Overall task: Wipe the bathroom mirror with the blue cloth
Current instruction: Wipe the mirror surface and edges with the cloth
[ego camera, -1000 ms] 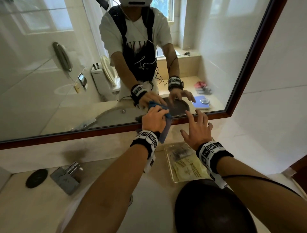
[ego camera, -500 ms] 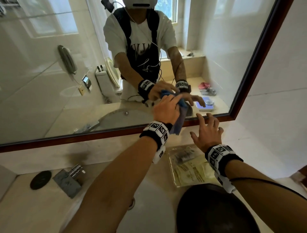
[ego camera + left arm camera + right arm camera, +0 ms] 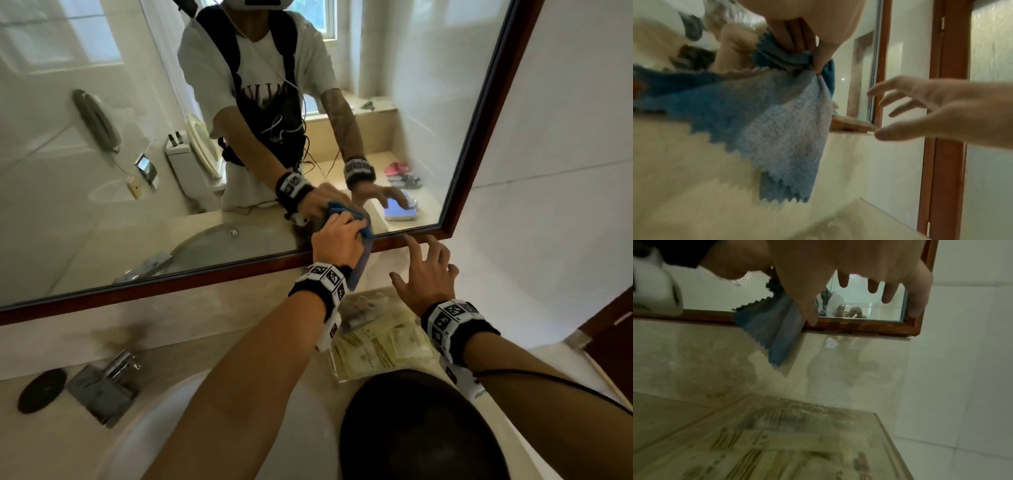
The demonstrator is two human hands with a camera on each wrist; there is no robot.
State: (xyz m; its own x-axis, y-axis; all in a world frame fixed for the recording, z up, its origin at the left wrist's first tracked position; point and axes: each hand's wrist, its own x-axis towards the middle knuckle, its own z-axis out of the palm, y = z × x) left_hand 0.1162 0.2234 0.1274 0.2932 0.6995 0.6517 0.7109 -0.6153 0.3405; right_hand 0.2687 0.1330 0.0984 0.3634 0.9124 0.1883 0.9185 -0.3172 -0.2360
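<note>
The wall mirror point(image 3: 137, 178) has a brown wooden frame point(image 3: 171, 284). My left hand point(image 3: 356, 228) grips the bunched blue cloth point(image 3: 363, 263) and presses it against the glass just above the bottom frame, near the lower right corner. The cloth's loose end point(image 3: 777, 126) hangs down over the frame and the beige backsplash. The left fingers point(image 3: 797, 37) are curled into the cloth. My right hand point(image 3: 418, 260) hovers with its fingers spread just right of the cloth, by the frame's corner, and holds nothing. From the right wrist, the cloth point(image 3: 774, 332) hangs left of the right hand point(image 3: 865, 293).
A clear tray of packets point(image 3: 376, 342) lies on the counter under my hands. A dark round object point(image 3: 418, 428) fills the front right. The faucet point(image 3: 109, 373) and a black disc point(image 3: 41, 390) are at the left, by the basin point(image 3: 164, 428). A brown door frame point(image 3: 609, 335) is at right.
The left hand has slid the cloth to the right along the mirror's lower edge, closer to the corner. The right hand stays open beside it.
</note>
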